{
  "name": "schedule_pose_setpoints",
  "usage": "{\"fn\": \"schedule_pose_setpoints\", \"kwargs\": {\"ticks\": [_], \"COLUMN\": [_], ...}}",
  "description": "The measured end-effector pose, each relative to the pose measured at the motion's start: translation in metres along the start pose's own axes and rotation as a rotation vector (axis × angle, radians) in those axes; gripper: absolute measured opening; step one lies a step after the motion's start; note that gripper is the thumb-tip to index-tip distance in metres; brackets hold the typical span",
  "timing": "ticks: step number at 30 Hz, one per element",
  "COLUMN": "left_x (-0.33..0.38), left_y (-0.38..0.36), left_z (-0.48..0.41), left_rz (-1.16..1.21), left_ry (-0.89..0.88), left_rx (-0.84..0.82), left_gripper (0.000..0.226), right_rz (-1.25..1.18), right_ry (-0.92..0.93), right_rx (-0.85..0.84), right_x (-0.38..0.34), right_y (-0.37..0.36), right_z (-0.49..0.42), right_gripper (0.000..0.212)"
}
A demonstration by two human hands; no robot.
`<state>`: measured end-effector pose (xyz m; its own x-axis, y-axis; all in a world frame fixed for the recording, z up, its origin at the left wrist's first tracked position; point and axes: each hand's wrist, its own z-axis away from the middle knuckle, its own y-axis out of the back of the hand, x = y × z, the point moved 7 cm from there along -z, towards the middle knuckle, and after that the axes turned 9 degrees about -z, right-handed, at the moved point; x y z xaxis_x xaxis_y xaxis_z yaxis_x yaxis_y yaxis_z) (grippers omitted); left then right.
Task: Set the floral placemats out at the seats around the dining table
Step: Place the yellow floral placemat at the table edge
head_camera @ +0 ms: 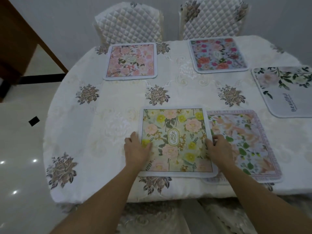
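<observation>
**Q:** Which step is in hand?
**A:** Positioning the green-and-yellow placemat [175, 141] at the near seat. It lies flat on the table [101, 124], its right edge overlapping the pink-bordered placemat [249, 146].

**Q:** State of the grip?
**A:** The left hand [136, 150] pinches the mat's left edge, thumb on top. The right hand [219, 149] curls its fingers round the right edge. The mat spans between them.

**Q:** Next move?
**A:** Probably a shift leftward — clear the overlap, square the mat to the table edge, release.
</observation>
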<state>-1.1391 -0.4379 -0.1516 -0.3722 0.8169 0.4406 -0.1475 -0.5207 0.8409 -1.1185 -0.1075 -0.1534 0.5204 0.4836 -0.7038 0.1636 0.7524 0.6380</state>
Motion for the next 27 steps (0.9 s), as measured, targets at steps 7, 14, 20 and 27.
{"fn": "schedule_pose_setpoints", "kwargs": {"ticks": [7,14,20,27], "left_x": [0.014,-0.002,-0.034,-0.082], "left_y": [0.023,0.083,0.117,0.138], "left_z": [-0.001,0.031,0.039,0.028], "left_rz": [0.130,0.219,0.210,0.229], "left_ry": [-0.064,-0.066,-0.081,-0.122], "left_rx": [0.033,0.092,0.158,0.184], "left_gripper": [0.027,0.034,0.034,0.032], "right_rz": [-0.188,-0.225,-0.182,-0.129], "right_ry": [0.065,0.110,0.214,0.218], "right_rx": [-0.084,-0.085,-0.039,0.028], "right_x": [-0.034,-0.075,-0.108,-0.124], "right_y": [-0.006,0.003,-0.008,-0.043], "right_z": [0.007,0.030,0.061,0.101], "right_gripper": [0.018,0.018,0.025,0.029]}}
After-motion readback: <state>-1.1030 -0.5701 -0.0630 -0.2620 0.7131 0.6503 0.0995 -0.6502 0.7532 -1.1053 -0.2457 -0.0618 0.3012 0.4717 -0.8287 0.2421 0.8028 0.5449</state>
